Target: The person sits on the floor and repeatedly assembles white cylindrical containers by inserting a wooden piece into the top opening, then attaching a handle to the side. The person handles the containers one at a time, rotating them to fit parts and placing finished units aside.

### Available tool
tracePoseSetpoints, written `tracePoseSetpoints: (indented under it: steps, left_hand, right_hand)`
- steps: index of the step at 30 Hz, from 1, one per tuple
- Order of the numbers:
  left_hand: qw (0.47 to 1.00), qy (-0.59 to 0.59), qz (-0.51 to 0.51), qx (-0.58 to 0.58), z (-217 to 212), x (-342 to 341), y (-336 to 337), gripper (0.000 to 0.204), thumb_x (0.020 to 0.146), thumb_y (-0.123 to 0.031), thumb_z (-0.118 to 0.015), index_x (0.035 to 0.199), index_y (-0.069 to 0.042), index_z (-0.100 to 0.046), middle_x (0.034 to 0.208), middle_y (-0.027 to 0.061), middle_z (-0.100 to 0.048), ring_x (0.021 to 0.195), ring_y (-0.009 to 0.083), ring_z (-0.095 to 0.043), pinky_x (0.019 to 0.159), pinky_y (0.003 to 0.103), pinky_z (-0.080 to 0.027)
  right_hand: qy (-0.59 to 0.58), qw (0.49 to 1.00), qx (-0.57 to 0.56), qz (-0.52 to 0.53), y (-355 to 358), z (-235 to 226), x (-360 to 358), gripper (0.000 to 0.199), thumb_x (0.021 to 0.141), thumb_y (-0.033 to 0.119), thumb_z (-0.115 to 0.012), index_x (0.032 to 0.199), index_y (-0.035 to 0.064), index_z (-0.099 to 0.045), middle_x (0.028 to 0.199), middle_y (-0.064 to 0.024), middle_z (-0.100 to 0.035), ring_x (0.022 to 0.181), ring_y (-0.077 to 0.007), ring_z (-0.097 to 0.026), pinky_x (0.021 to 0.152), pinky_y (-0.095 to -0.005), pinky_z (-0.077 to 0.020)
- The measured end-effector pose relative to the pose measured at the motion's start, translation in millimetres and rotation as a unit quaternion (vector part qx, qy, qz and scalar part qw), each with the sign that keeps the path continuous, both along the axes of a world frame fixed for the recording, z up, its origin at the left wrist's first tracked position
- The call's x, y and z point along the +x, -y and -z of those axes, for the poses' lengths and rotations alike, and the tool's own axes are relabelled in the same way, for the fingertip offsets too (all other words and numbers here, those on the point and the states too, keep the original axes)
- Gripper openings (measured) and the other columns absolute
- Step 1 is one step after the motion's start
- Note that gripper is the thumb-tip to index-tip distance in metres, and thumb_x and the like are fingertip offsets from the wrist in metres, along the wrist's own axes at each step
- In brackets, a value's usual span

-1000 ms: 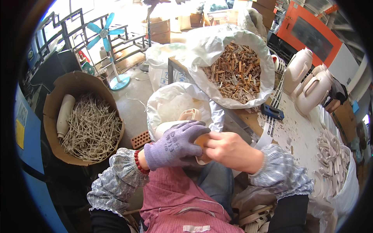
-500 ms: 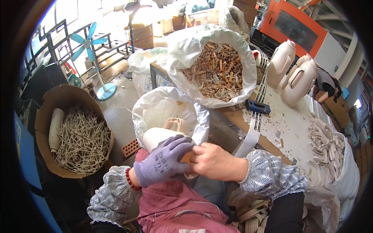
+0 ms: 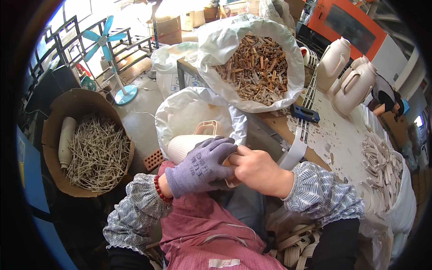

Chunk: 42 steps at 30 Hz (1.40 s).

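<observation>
A cream plastic jug casing [image 3: 182, 146] with ribbed sides and a looped handle lies tilted in front of me, over the near rim of a white-lined bag [image 3: 164, 114]. My left hand [image 3: 202, 166], in a purple-grey glove, is wrapped over the casing near its end. Bare, my right hand [image 3: 258, 171] has its fingers closed together at that same end, touching the left fingertips. Whatever the right fingers pinch is hidden behind them.
On the right-hand table [image 3: 335, 144] stand several cream jug casings [image 3: 355, 90], a blue tool [image 3: 304, 113] and a heap of cream strips [image 3: 382, 166]. A sack of brown scraps [image 3: 256, 67], a carton of thin sticks [image 3: 101, 153], a brick [image 3: 154, 160] and a fan [image 3: 103, 41] surround me.
The view has shifted slightly. Both hands remain at the casing's end; the right fingers are still closed there, and the orange patch between the hands shows less.
</observation>
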State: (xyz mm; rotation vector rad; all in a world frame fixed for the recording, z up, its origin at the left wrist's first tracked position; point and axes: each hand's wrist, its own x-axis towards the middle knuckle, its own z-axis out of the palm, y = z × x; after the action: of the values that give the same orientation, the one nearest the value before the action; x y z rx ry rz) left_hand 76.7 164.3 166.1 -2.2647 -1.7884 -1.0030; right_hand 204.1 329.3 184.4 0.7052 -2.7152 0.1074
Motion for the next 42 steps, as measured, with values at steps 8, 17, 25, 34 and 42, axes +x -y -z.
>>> tracePoseSetpoints:
  steps: [8,17,25,34,42]
  left_hand:
    - [1.0,-0.016,0.007,0.001,6,-8,-2,0.029,0.061,-0.026,-0.081,0.084,-0.015,-0.067,0.125,0.0184,-0.053,0.119,0.0417,-0.051,0.099,0.052,-0.043]
    - [0.999,-0.01,0.03,0.003,8,-3,-2,0.031,0.059,-0.026,-0.081,0.084,-0.013,-0.066,0.125,0.0181,-0.053,0.118,0.0416,-0.051,0.099,0.052,-0.043]
    - [0.999,-0.011,0.028,-0.028,3,-9,10,0.028,0.059,-0.026,-0.083,0.082,-0.018,-0.067,0.128,0.0159,-0.053,0.122,0.0413,-0.05,0.101,0.052,-0.042]
    - [0.999,0.005,0.034,-0.031,-10,-1,29,0.028,0.06,-0.026,-0.082,0.082,-0.018,-0.067,0.128,0.0139,-0.053,0.124,0.0409,-0.048,0.103,0.053,-0.041]
    - [0.98,0.179,-0.079,-0.022,-20,1,122,0.04,0.071,-0.013,-0.077,0.108,-0.008,-0.06,0.126,0.0151,-0.056,0.115,0.0336,-0.055,0.097,0.041,-0.046]
  right_hand:
    - [0.066,0.998,0.003,0.008,-20,-3,7,0.014,0.074,0.011,-0.062,0.088,0.0078,-0.063,0.094,-0.0025,-0.055,0.086,-0.0209,-0.057,0.066,-0.0296,-0.0532]
    - [0.036,0.998,0.053,0.001,-10,1,18,0.012,0.072,0.013,-0.062,0.081,0.0064,-0.065,0.095,-0.0045,-0.057,0.084,-0.0197,-0.057,0.063,-0.0292,-0.0537]
    - [-0.023,0.994,0.105,-0.029,-1,-1,24,0.015,0.073,0.013,-0.061,0.087,0.0087,-0.065,0.097,-0.0039,-0.059,0.078,-0.0173,-0.057,0.06,-0.0265,-0.0491]
    - [0.0,0.996,0.023,-0.085,2,11,26,0.032,0.08,0.01,-0.06,0.112,0.0091,-0.064,0.094,-0.0064,-0.065,0.07,-0.0168,-0.066,0.055,-0.0267,-0.0526]
    - [-0.156,0.94,-0.151,0.261,-176,29,-90,0.018,0.088,0.003,-0.057,0.1,0.0004,-0.07,0.104,-0.0166,-0.069,0.092,-0.0311,-0.068,0.081,-0.0391,-0.0557]
